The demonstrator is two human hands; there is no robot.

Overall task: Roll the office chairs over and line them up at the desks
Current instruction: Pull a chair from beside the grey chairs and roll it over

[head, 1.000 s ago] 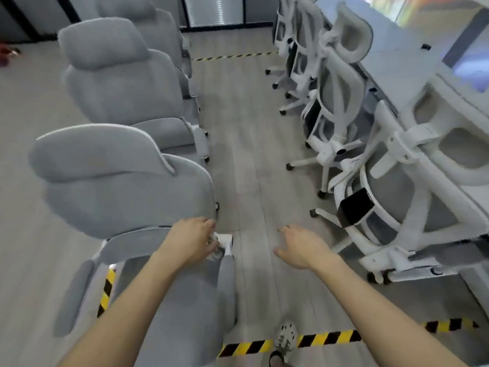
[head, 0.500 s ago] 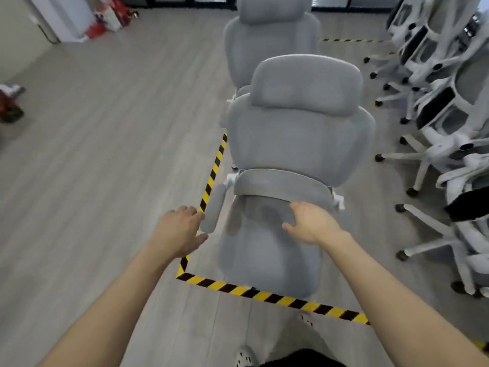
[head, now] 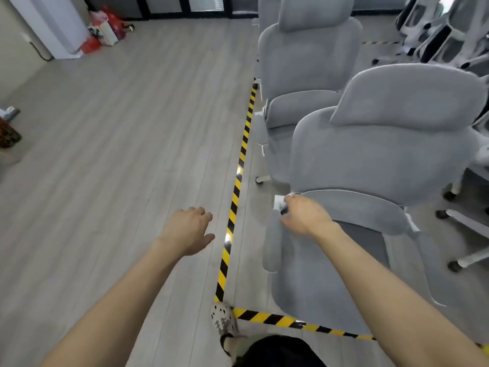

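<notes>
The nearest grey upholstered office chair [head: 370,154] stands at the right, inside a floor area marked with yellow-black tape [head: 238,181], its seat toward me. My right hand [head: 304,217] rests at the top of its left armrest, fingers curled around the white bracket there; the hand is blurred. My left hand [head: 188,231] hovers open over the bare floor left of the tape, holding nothing. A second grey chair [head: 304,49] stands right behind the first, with part of a third chair [head: 267,11] beyond it.
White mesh-back chairs [head: 436,35] crowd the upper right, their wheeled bases [head: 460,260] close to the nearest chair's right side. Bags and boxes [head: 105,30] lie by a white cabinet [head: 53,22] at the far left. Wide wooden floor spreads left of the tape. My shoe [head: 223,319] is at the tape's corner.
My view has swung left, so the grey chairs now sit at the right. My right hand moved from the seat back to the chair's left armrest. My left hand drifted off the armrest over the floor.
</notes>
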